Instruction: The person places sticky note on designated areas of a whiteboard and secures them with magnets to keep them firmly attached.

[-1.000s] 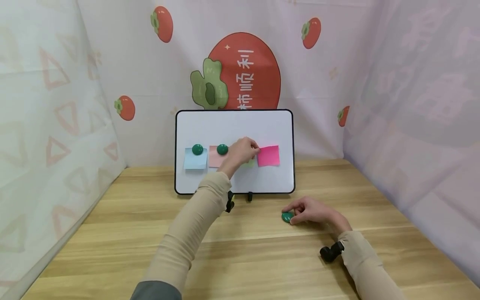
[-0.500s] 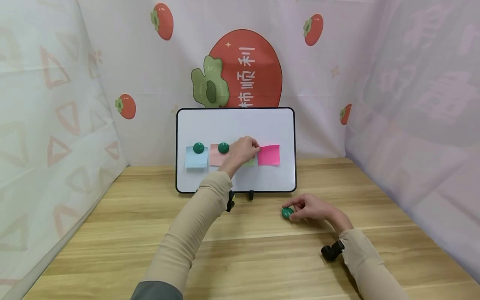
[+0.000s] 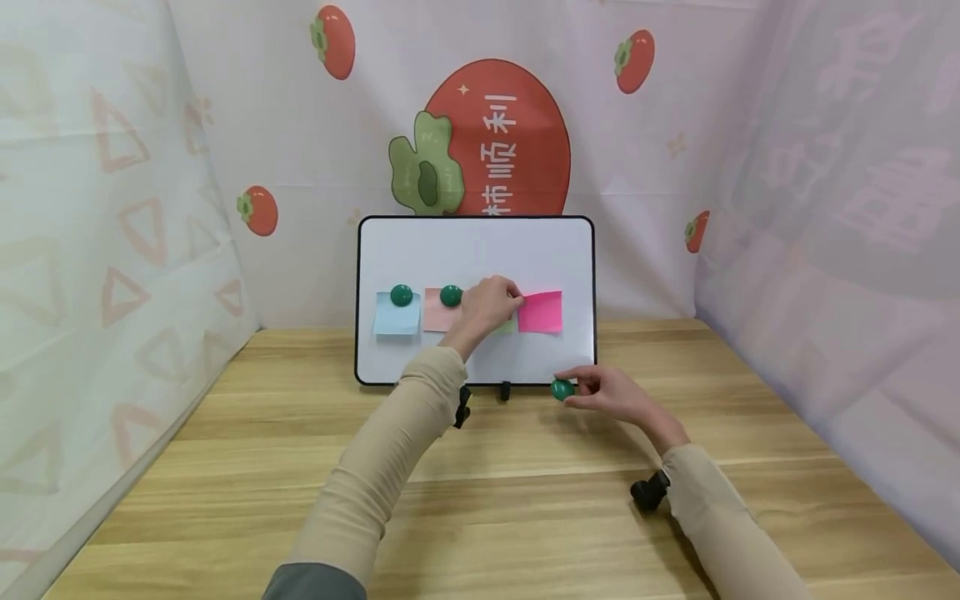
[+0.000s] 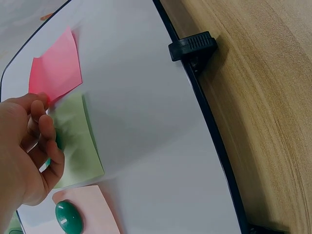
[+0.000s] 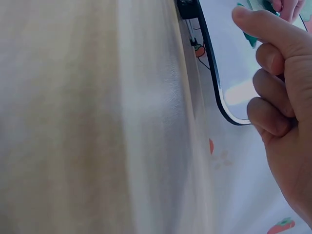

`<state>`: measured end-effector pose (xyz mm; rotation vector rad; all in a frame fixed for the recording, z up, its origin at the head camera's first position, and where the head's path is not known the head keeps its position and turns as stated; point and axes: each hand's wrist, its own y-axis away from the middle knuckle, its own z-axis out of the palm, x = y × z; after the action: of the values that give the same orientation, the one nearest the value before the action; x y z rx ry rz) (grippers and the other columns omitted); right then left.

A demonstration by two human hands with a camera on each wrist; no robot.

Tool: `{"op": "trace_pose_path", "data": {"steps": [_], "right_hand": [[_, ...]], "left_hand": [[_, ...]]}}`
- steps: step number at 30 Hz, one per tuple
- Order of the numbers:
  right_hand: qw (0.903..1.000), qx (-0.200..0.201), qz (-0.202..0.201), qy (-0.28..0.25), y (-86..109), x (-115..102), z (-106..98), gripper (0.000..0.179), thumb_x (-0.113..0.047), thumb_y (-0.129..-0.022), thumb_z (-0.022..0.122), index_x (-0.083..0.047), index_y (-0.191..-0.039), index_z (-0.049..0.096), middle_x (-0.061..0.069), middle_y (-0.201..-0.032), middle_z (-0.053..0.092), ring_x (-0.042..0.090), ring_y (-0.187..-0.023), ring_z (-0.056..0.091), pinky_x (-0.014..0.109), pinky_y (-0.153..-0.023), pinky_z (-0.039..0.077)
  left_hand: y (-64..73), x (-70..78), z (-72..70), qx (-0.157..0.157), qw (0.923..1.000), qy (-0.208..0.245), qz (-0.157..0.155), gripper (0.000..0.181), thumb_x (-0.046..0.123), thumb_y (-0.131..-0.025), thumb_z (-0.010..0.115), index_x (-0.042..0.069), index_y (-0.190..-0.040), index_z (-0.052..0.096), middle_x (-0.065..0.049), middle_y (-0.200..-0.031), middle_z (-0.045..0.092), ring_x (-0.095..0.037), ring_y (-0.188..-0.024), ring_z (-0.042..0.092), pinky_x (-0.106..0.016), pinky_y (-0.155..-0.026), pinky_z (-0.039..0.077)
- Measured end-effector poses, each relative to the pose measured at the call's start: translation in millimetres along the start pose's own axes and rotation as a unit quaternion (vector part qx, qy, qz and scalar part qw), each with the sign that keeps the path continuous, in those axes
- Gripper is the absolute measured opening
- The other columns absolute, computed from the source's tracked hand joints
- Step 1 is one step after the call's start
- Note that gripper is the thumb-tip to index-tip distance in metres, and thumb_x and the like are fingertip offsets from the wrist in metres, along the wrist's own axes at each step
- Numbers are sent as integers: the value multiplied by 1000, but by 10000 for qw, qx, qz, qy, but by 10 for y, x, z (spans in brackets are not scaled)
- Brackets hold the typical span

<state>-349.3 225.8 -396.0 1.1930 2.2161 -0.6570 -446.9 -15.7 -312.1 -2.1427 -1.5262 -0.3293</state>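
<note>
My left hand (image 3: 489,307) is at the whiteboard (image 3: 480,250), its thumb and finger pinching the upper left corner of a bright pink sticky note (image 3: 542,312). Behind that hand, a light green sticky note (image 4: 80,141) is partly covered, with a bit of green magnet showing between the fingers in the left wrist view. My right hand (image 3: 611,392) holds a round green magnet (image 3: 562,389) between thumb and index finger, in front of the board's lower right edge. To the left, a blue note (image 3: 396,321) and a pale pink note (image 3: 437,318) each carry a green magnet.
Black clip feet (image 4: 192,46) support the board along its bottom edge on the wooden table (image 3: 495,517). Printed cloth (image 3: 637,167) hangs behind and at both sides. Each wrist wears a small black camera (image 3: 649,492).
My right hand has lifted the green magnet from the tabletop and moved it forward and slightly left, up to the board's lower edge. The left hand has stayed at the bright pink note.
</note>
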Motion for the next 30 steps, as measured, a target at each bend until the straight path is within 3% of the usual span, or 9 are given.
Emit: {"op": "trace_pose_path", "data": {"steps": [6,12,20,30], "right_hand": [[9972,607,-368,249,-202,-83,-86,40,-13,-86,77,-7,-125,68,-4,-67,45,7,-60,40,21,-55,34],[9871,1312,-661,636,-400,-174,-213,37,-11,-87,77,-4,-122,68,-2,-64,48,9,-58,41,21,-53,34],[9767,1869,-729,758,-694,-270,-333,38,-11,-86,77,-2,-123,68,2,-63,50,13,-58,43,22,-53,33],[9733,1948,-594,1058,-929,-327,-427,42,-10,-88,75,-5,-128,66,4,-66,51,17,-61,45,24,-54,34]], "left_hand": [[3,20,-18,-63,9999,-18,-108,25,29,-99,57,16,-110,75,3,-71,67,-12,-62,58,-24,-52,38],[2,54,8,-9,10000,-43,-63,24,30,-99,59,15,-109,75,2,-72,68,-12,-62,59,-24,-50,38],[-1,48,14,-49,9999,-51,-92,24,31,-98,59,16,-109,75,4,-75,67,-11,-65,60,-24,-53,41],[18,64,-8,16,9997,-169,-151,22,30,-97,60,17,-106,75,5,-73,67,-11,-64,60,-27,-56,42]]}}
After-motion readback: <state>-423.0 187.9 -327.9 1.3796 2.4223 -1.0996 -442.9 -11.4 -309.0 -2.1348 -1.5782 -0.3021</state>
